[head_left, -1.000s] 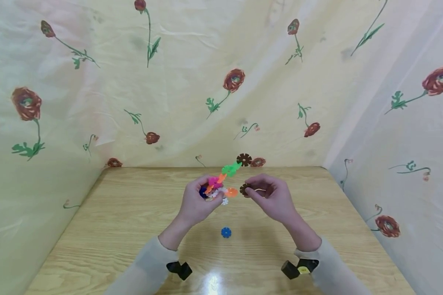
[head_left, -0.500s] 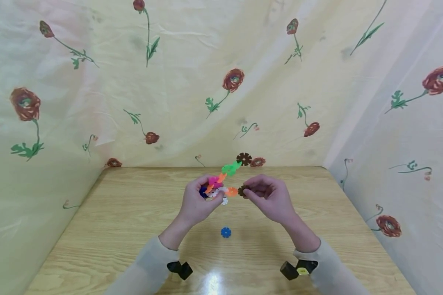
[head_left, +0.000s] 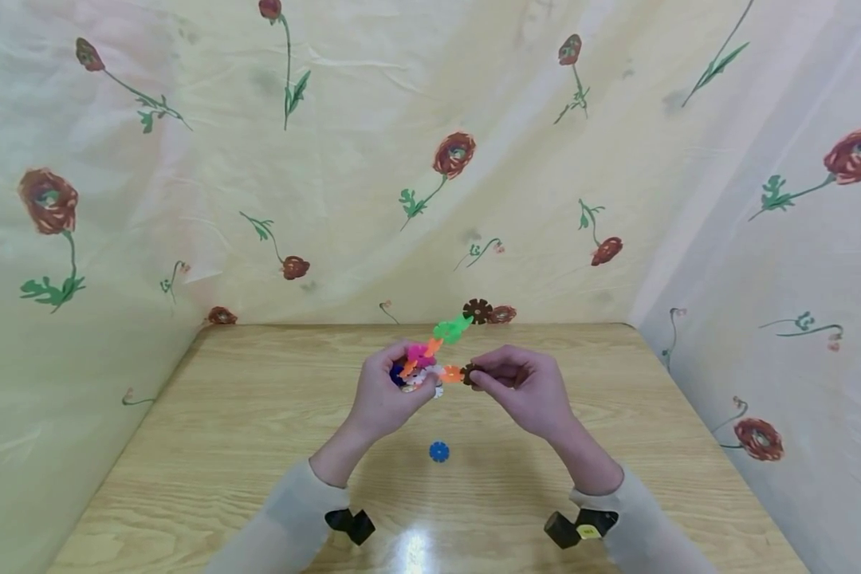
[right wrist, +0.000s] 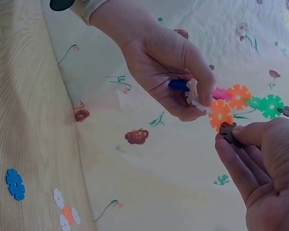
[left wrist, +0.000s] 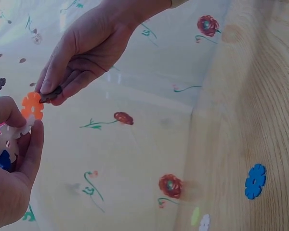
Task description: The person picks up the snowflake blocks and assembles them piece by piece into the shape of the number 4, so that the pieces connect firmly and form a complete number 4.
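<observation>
My left hand (head_left: 383, 396) holds a joined cluster of notched plastic discs. White discs (right wrist: 192, 91) and a dark blue disc (right wrist: 179, 85) sit within its fingers. A branch with a pink disc (head_left: 419, 355), green discs (head_left: 450, 329) and a brown disc (head_left: 477, 311) reaches up and right. An orange disc (right wrist: 221, 114) sticks out past the left fingertips. My right hand (head_left: 527, 391) pinches another brown disc (right wrist: 228, 133) between thumb and fingers, its edge against the orange disc; how deep the notches engage cannot be told.
A loose blue disc (head_left: 439, 452) lies on the wooden table (head_left: 258, 446) nearer me. White discs (right wrist: 58, 198) and an orange disc (right wrist: 68, 215) lie on the table in the right wrist view. Flower-patterned cloth (head_left: 373, 159) surrounds the back and sides.
My right hand has moved slightly left, bringing its brown disc from apart to touching the orange disc. My left hand keeps its hold, almost still.
</observation>
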`<act>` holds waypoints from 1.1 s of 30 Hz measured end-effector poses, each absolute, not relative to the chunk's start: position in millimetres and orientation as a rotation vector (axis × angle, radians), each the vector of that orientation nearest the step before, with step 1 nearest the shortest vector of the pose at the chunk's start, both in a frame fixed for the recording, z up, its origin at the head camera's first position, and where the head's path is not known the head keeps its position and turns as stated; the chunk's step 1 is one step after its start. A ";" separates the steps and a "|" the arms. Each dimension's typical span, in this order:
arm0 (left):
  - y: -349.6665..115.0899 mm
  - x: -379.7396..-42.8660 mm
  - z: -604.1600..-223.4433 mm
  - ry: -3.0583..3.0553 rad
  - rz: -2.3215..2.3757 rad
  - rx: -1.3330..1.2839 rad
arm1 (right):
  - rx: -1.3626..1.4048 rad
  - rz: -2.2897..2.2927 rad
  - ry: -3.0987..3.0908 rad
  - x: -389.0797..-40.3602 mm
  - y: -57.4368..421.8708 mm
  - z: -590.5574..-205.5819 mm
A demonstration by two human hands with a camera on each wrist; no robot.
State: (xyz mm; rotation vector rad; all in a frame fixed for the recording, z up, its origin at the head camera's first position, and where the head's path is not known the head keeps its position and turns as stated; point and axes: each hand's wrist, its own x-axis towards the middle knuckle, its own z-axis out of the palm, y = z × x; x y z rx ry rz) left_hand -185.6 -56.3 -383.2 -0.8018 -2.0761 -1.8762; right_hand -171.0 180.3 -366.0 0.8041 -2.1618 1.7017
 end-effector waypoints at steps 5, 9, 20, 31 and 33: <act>-56.4 -184.6 -381.8 -2.086 -1.895 -0.826 | 0.777 1.675 -2.199 -169.2 181.1 -364.3; -56.8 -184.4 -381.1 -2.104 -1.904 -0.841 | 0.777 1.671 -2.224 -168.5 182.2 -363.3; -58.0 -185.7 -380.4 -2.133 -1.893 -0.893 | 0.805 1.674 -2.274 -169.9 186.7 -362.7; -56.5 -185.2 -377.9 -2.153 -1.900 -0.904 | 0.805 1.673 -2.318 -169.9 189.2 -359.2; -55.9 -185.0 -377.7 -2.144 -1.902 -0.921 | 0.799 1.678 -2.329 -170.0 190.3 -358.6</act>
